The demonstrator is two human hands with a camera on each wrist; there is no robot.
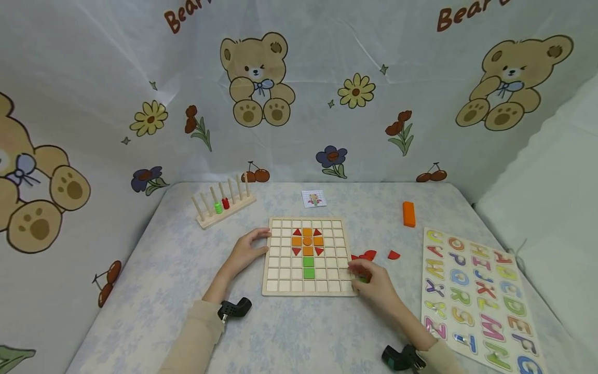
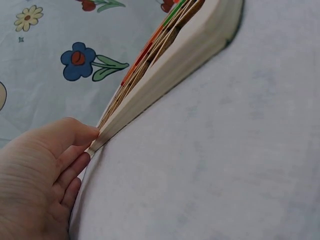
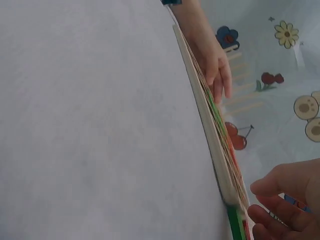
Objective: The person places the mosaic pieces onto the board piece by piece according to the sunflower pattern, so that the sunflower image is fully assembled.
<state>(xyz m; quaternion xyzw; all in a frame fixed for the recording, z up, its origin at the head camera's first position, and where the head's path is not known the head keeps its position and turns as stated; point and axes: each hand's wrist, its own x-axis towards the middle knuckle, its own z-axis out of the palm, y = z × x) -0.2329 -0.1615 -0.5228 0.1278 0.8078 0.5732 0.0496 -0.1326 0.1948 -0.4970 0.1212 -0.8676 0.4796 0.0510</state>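
Note:
A wooden grid board (image 1: 280,285) lies flat on the table, with red, orange and green shapes set in its middle columns. My left hand (image 1: 249,246) rests against the board's left edge, thumb and fingers touching the rim in the left wrist view. By the lower right edge is my right hand (image 1: 376,284), its fingers loosely bent above green pieces (image 1: 363,279). In the right wrist view a green piece (image 3: 236,222) sits beside the board, and nothing shows between thumb and fingers. Several red pieces (image 1: 370,254) lie just beyond that hand, partly hidden by it.
Behind the board lies a small picture card (image 1: 314,198). A peg rack (image 1: 226,210) with green and red beads stands back left. An orange block (image 1: 408,214) lies back right, and an alphabet board (image 1: 448,345) covers the right side. One red piece (image 1: 394,255) lies apart.

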